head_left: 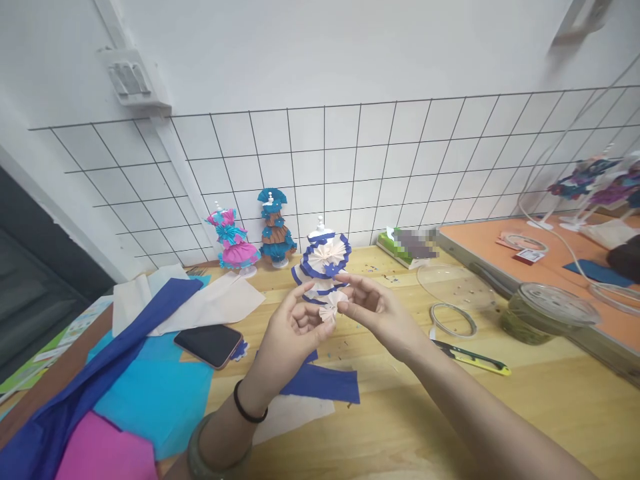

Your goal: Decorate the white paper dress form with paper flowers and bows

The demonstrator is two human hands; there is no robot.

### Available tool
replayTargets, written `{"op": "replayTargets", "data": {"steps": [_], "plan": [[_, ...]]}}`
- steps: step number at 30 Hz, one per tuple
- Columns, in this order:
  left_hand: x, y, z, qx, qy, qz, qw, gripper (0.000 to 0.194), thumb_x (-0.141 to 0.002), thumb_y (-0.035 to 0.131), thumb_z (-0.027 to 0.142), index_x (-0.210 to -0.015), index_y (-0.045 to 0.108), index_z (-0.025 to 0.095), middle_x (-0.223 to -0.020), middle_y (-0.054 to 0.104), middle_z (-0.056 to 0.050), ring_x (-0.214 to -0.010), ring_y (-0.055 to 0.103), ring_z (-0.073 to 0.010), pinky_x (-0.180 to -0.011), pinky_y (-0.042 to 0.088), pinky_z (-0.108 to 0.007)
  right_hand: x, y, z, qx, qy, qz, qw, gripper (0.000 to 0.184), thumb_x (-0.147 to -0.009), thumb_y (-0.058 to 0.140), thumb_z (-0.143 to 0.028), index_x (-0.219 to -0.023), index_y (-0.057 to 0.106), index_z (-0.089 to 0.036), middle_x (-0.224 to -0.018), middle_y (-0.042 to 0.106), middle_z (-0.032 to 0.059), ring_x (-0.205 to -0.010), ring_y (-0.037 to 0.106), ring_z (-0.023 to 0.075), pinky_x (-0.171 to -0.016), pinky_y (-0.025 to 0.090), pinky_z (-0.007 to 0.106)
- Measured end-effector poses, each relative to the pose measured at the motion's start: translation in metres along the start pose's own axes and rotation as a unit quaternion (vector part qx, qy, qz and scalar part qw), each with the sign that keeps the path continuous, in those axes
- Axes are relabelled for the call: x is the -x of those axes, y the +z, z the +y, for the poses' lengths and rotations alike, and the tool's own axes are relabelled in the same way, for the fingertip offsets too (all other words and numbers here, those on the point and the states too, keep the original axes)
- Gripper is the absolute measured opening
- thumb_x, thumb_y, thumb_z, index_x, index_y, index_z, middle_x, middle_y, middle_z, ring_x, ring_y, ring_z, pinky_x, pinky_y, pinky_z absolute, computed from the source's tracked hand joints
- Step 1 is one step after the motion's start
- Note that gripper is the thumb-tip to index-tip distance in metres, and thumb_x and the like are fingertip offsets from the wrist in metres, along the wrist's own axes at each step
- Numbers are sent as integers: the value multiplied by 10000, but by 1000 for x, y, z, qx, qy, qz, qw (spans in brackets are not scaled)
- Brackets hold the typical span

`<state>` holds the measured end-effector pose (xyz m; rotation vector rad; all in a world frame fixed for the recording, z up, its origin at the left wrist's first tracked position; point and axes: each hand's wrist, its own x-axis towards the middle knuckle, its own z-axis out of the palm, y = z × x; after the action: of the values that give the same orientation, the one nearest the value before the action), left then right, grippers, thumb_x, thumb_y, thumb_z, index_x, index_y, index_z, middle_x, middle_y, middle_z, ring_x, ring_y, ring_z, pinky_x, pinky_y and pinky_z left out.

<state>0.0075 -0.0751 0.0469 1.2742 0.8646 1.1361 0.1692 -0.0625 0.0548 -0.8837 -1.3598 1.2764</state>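
Between my two hands is a small pleated cream paper rosette (330,307). My left hand (295,330) pinches its lower left edge, and the fingertips of my right hand (375,308) hold its right side. Just behind them stands a miniature dress form (321,235) in a cream paper dress with dark blue edging and a large fan at the chest. My hands hide part of its skirt. Below my left hand, a dark blue paper strip (325,385) and a cream paper piece (293,415) lie on the wooden table (400,427).
Pink-blue (235,243) and teal-brown (277,233) dressed forms stand near the wall grid. At left lie coloured paper sheets (155,400) and a phone (210,345). Rightward are thread snips (473,357), a wire coil (454,320), a round tub (545,313) and a green book (400,250).
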Motion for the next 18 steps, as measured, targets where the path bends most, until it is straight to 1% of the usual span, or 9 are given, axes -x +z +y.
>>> {"op": "replayTargets", "data": {"steps": [3, 6, 8, 11, 13, 16, 18], "plan": [[-2, -2, 0, 4, 8, 25, 1000, 601, -705, 658, 209, -1229, 365, 182, -814, 604, -22, -804, 578, -145, -748, 468, -285, 0, 1, 0, 2, -2, 2, 1000, 402, -703, 664, -302, -1069, 534, -200, -800, 584, 16, -771, 566, 148, -752, 458, 324], [-3, -3, 2, 0, 25, 49, 998, 559, -714, 647, 204, -1210, 389, 186, -785, 596, -5, -791, 577, -129, -770, 457, -273, 1, 0, 1, 19, 2, -28, 999, 408, -711, 656, -289, -1088, 523, -209, -813, 573, 12, -786, 557, 143, -757, 457, 315], [-2, -3, 3, -8, 30, 60, 998, 559, -710, 645, 195, -1207, 390, 188, -773, 588, 4, -779, 576, -120, -771, 456, -265, 2, -1, 2, 39, 5, -47, 998, 431, -719, 649, -280, -1120, 503, -215, -862, 568, 24, -812, 554, 147, -757, 460, 316], [0, 0, 4, -32, 32, 58, 997, 578, -708, 639, 184, -1221, 373, 193, -776, 580, 8, -795, 579, -124, -775, 465, -268, 3, -3, 3, 85, -13, -56, 995, 457, -739, 632, -275, -1165, 474, -220, -969, 562, 55, -883, 550, 167, -769, 462, 330], [2, 3, 4, -58, 34, 48, 997, 578, -720, 624, 186, -1234, 359, 193, -788, 582, 2, -820, 582, -133, -787, 466, -279, 5, -2, 2, 119, -33, -61, 990, 449, -761, 610, -269, -1182, 460, -223, -999, 567, 63, -916, 548, 179, -798, 453, 350], [3, 7, 2, -96, 39, 41, 994, 574, -738, 602, 194, -1249, 341, 191, -813, 590, -13, -841, 586, -146, -799, 467, -299, 7, 0, 0, 159, -63, -66, 983, 425, -788, 572, -234, -1194, 449, -219, -948, 589, 50, -897, 555, 175, -842, 428, 373], [3, 8, 1, -108, 42, 42, 992, 579, -740, 597, 191, -1256, 333, 193, -818, 593, -16, -841, 587, -150, -803, 468, -308, 9, 1, -1, 175, -74, -54, 980, 411, -791, 554, -209, -1188, 452, -208, -887, 587, 35, -850, 557, 163, -829, 432, 363]]}}
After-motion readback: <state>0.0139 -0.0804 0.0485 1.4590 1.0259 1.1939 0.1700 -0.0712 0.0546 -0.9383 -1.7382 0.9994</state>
